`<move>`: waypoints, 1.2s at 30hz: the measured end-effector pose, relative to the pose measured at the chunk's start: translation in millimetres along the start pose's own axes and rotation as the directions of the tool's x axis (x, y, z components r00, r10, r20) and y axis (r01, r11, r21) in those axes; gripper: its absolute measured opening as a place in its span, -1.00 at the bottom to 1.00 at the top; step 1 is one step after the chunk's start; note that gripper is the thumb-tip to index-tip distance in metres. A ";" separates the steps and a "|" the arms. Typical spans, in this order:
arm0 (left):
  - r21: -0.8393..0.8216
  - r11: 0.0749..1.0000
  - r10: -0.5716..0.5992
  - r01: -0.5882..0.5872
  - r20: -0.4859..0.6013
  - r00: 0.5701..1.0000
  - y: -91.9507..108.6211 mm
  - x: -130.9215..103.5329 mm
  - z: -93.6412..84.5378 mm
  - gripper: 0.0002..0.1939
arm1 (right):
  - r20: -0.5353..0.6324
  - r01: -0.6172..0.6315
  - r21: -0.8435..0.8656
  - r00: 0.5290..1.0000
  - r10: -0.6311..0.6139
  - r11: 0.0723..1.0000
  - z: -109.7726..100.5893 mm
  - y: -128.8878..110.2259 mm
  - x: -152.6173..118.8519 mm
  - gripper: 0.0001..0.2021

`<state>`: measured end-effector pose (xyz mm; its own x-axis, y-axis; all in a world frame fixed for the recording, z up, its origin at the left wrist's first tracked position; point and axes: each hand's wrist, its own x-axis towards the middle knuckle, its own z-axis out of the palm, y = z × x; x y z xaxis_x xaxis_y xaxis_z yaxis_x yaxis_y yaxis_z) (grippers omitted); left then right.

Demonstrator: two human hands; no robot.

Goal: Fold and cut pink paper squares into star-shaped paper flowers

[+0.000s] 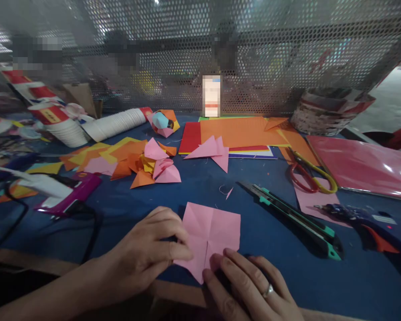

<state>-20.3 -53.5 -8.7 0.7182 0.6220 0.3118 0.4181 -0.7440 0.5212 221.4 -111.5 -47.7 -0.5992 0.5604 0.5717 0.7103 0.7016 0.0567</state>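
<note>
A pink paper square [209,227] with crease lines lies on the blue table near its front edge. One slit or deep crease runs from its centre toward the lower edge. My left hand [157,245] is at the paper's left side, fingers curled, with the edge pinched between thumb and fingers. My right hand [247,285], with a ring on one finger, rests at the lower right edge; its fingers are close together and its fingertips touch the paper. The thumb of the right hand is not clearly visible.
A green and black cutter [294,218], scissors [310,176] and a glue gun [361,218] lie right. Folded paper pieces [153,165] and a purple power strip [70,196] lie left. Stacked cups [116,125], orange sheets [234,131] and a basket [327,111] stand behind.
</note>
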 end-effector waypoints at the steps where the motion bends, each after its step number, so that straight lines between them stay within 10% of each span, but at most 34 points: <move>1: -0.043 0.999 -0.028 0.028 0.015 1.000 -0.3 2.9 0.8 -0.66 | -0.018 -0.009 0.011 1.000 0.009 1.000 0.6 -0.4 -0.1 -0.70; 36: -0.055 0.928 -0.348 0.367 0.221 0.911 11.5 49.6 4.6 -0.85 | -0.027 -0.010 0.058 1.000 0.011 0.998 2.1 -1.2 1.3 -0.66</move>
<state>22.7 -32.3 9.1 0.6319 0.7716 -0.0722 0.6213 -0.4487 0.6424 219.0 -110.8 -48.7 -0.5810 0.5565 0.5939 0.6937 0.7203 0.0038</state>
